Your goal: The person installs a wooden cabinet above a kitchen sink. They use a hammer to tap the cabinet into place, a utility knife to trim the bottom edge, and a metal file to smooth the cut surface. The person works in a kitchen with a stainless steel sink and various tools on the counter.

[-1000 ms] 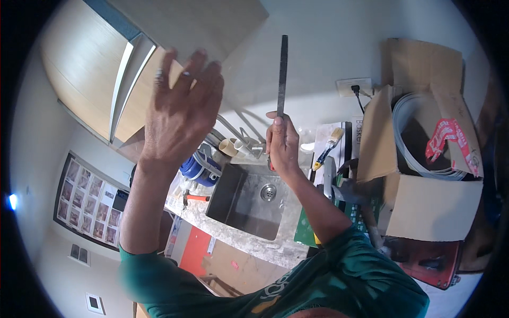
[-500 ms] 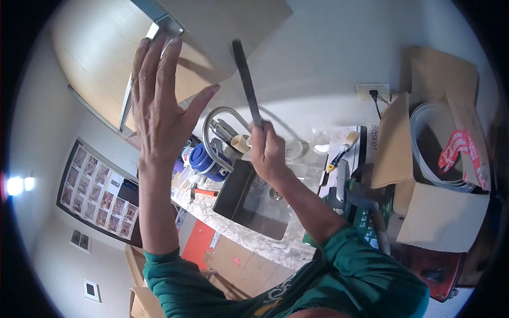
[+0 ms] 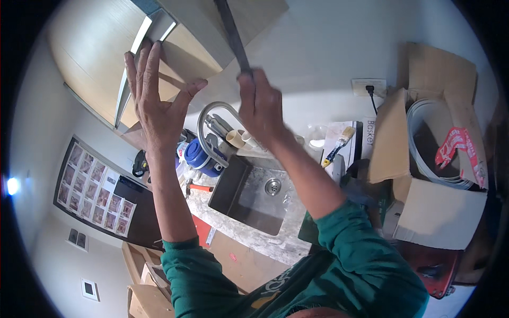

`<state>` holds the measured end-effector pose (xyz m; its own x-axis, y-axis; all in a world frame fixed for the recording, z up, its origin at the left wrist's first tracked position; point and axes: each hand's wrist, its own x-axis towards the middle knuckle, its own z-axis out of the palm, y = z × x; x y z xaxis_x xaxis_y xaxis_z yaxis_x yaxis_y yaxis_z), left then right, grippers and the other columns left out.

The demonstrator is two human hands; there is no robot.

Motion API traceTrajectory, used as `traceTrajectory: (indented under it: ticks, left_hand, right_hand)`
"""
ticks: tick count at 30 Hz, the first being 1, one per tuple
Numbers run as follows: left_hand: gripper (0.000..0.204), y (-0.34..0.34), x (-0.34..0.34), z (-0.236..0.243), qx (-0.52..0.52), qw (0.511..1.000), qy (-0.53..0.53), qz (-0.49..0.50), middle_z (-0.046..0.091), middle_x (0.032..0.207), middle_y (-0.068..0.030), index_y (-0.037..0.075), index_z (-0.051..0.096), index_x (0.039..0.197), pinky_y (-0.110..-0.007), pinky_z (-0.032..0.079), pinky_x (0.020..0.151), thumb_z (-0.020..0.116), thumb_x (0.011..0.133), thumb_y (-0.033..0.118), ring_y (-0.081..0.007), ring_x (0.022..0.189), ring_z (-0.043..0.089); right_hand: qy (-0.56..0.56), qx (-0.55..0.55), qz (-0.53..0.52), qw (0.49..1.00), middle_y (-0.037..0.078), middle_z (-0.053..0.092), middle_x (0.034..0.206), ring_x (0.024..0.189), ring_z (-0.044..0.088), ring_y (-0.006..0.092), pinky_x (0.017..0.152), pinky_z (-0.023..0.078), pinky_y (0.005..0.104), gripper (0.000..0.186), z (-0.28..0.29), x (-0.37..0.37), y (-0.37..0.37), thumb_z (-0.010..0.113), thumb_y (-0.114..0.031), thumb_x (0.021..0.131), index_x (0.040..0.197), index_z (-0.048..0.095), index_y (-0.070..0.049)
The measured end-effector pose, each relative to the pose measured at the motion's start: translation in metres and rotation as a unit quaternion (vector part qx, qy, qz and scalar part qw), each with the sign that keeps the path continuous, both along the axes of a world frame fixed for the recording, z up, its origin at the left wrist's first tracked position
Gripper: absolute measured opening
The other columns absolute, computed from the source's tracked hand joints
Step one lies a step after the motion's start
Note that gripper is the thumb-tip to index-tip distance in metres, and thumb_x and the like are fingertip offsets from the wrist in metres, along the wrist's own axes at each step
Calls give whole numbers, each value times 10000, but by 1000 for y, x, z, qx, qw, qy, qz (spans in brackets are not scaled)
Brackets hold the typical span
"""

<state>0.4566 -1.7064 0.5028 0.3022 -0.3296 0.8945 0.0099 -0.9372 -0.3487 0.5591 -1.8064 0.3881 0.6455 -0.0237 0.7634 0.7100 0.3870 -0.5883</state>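
Note:
My left hand (image 3: 158, 108) is raised with its fingers spread and nothing in its grasp. Its fingertips are at the silvery edge strip (image 3: 139, 37) of a pale wooden wall cabinet (image 3: 98, 47); I cannot tell whether they press on it. In a fist, my right hand (image 3: 261, 108) grips the lower end of a long, flat, dark metal bar (image 3: 232, 33), which points up and slightly left, past the cabinet's corner. Below the hands a curved grey faucet (image 3: 200, 124) arches beside a stainless sink (image 3: 252, 204).
A blue jug (image 3: 197, 153) and a hammer with an orange handle (image 3: 200, 187) lie by the sink on the stone counter (image 3: 244, 244). To the right are a paintbrush (image 3: 338, 146), a wall outlet (image 3: 368, 86) with a plug, and an open cardboard box (image 3: 440, 217) holding coiled white tubing (image 3: 416, 143).
My right hand has risen with the metal bar, whose tip now runs out at the top of the view. My left hand sits slightly farther left, still spread by the cabinet edge.

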Motion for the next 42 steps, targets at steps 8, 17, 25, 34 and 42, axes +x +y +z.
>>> traceTrajectory:
  ticks: [8,17,25,34,42]
  left_hand:
    - [850,-12,-1,2,-30,1000,2,5,515,1423,-147,138,537,1382,-520,329,1146,904,622,229,-331,1462,254]
    - [862,-4,-8,1,-44,999,8,1,517,1422,-135,134,531,1387,-516,323,1152,906,616,216,-331,1463,250]
    - [882,-13,-1,1,-62,998,11,5,495,1445,-125,144,518,1397,-520,315,1159,905,608,226,-329,1465,244]
    - [887,-3,0,-2,-58,998,11,-21,497,1450,-101,149,514,1402,-511,309,1160,903,612,258,-330,1465,247]
    - [875,-1,-2,0,-35,999,0,15,496,1450,-106,148,507,1405,-509,307,1161,895,633,286,-329,1463,252]
  right_hand:
    - [3,28,3,1000,162,580,645,585,615,332,528,461,427,195,-60,-29,16,464,-183,1019,1033,554,-10]
    - [21,22,5,1000,196,646,762,687,654,399,592,513,471,179,-51,-15,9,455,-184,1009,1039,546,-33]
    - [33,77,-7,996,211,637,736,683,664,377,575,495,483,180,13,17,20,504,-158,983,1114,523,-34]
    - [-18,92,-75,993,163,578,680,606,618,336,549,458,427,224,-38,-29,45,438,-165,1014,1011,571,15]
    - [92,125,24,988,117,550,637,575,595,218,526,441,387,207,-43,-27,40,434,-179,1020,1000,578,-31]
